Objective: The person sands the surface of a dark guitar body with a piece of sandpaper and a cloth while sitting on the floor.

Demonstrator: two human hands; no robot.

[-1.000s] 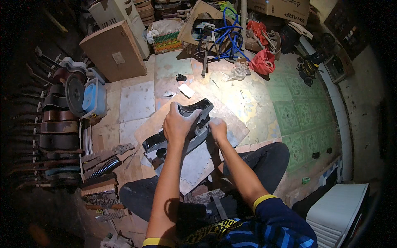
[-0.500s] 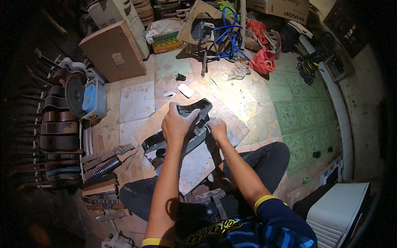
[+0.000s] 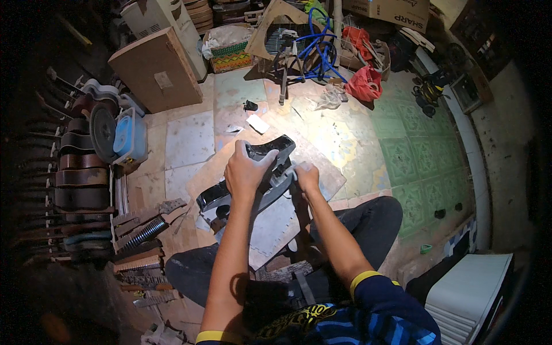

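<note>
On the floor board, one black guitar body (image 3: 253,175), left hand (image 3: 244,171) and right hand (image 3: 306,175) both clasping it.

hands (image 3: 247,172): 2 | red bag (image 3: 363,86): 1 | cardboard box (image 3: 156,69): 1

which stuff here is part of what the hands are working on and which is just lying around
In hand: left hand, right hand, glossy black guitar body, grey board under it.

Lying about: red bag, blue hose, wooden board, blue tub.

Bare floor tiles (image 3: 345,135) lie open beyond the hands; stacked guitar bodies (image 3: 80,172) crowd the left.
</note>
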